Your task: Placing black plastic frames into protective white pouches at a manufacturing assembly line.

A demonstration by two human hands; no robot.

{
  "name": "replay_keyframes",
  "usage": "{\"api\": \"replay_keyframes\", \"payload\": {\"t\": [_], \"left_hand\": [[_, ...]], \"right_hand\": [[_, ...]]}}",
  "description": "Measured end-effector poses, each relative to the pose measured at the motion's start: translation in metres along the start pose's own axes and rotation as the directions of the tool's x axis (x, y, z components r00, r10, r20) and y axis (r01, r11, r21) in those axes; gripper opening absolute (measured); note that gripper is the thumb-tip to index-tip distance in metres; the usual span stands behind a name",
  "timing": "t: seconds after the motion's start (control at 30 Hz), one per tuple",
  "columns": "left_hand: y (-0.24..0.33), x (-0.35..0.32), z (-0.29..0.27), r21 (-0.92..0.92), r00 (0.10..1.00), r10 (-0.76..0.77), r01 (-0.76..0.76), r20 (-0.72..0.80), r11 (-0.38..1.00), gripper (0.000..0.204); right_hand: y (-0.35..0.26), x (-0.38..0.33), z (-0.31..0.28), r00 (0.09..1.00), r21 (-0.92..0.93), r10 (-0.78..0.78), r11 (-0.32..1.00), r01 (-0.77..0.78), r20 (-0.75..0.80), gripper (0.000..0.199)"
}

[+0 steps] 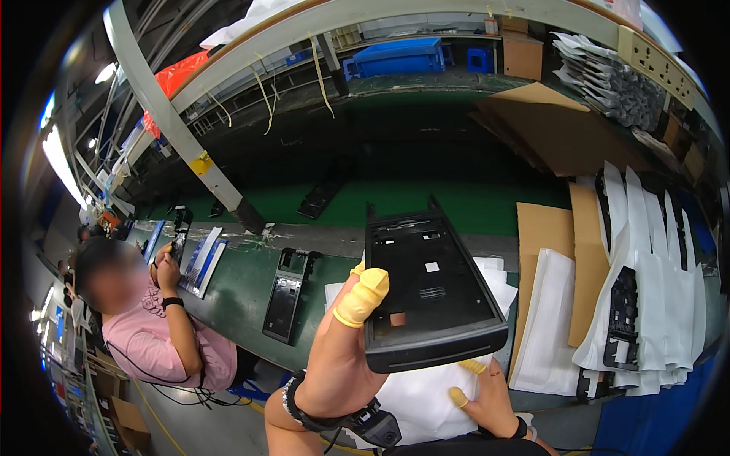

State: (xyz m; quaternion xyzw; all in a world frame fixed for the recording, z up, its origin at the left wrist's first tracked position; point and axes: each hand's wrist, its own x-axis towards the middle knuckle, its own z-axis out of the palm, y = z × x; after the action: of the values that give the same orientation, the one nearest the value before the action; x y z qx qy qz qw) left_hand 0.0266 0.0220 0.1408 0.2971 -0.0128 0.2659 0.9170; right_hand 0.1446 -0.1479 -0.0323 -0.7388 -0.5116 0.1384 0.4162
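Note:
My left hand (346,327), with yellow finger cots, grips a black rectangular plastic housing (449,292) by its left side. The housing is raised and tilted above the bench, and its recessed face shows a small white square and a copper-coloured patch. Below and to its right, my right hand (493,403) rests by a white foam sheet (422,403). Its thumb and finger, also in yellow cots, are spread apart on the sheet, with nothing visible between them. The housing hides part of the sheet and some left fingertips.
On the green bench (251,292), a similar black frame (291,292) lies to the left. White foam sleeves (646,304) holding black parts and cardboard pieces (541,258) stand at right. A co-worker (163,327) in pink sits at left. A metal post (179,125) rises behind.

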Motion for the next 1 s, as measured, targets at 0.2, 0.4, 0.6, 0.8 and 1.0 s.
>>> {"api": "replay_keyframes", "payload": {"t": [0.2,0.4,0.6,0.8,1.0], "left_hand": [[0.001,-0.001,0.015,0.276,0.990,0.014,0.025,-0.139,0.961,0.049],[-0.001,-0.001,0.020,0.449,0.979,0.093,-0.001,-0.183,0.893,0.056],[0.001,-0.001,0.018,0.253,0.991,0.018,0.017,-0.135,0.967,0.072],[-0.003,0.004,0.014,0.357,0.981,-0.017,0.086,-0.192,0.930,0.099],[-0.002,-0.003,0.015,0.465,0.989,0.009,0.063,-0.151,0.883,0.106]], "right_hand": [[0.001,0.001,0.001,1.000,0.000,-0.008,1.000,0.008,0.011,0.053],[0.001,0.002,0.002,0.999,0.015,-0.034,0.999,0.035,-0.032,0.053],[0.003,0.001,0.003,0.999,-0.010,-0.032,0.999,0.032,-0.030,0.054],[0.003,0.003,0.002,1.000,0.000,-0.028,1.000,0.028,-0.002,0.053],[0.002,0.004,0.002,0.998,0.024,-0.050,0.998,0.051,-0.031,0.052]]}}
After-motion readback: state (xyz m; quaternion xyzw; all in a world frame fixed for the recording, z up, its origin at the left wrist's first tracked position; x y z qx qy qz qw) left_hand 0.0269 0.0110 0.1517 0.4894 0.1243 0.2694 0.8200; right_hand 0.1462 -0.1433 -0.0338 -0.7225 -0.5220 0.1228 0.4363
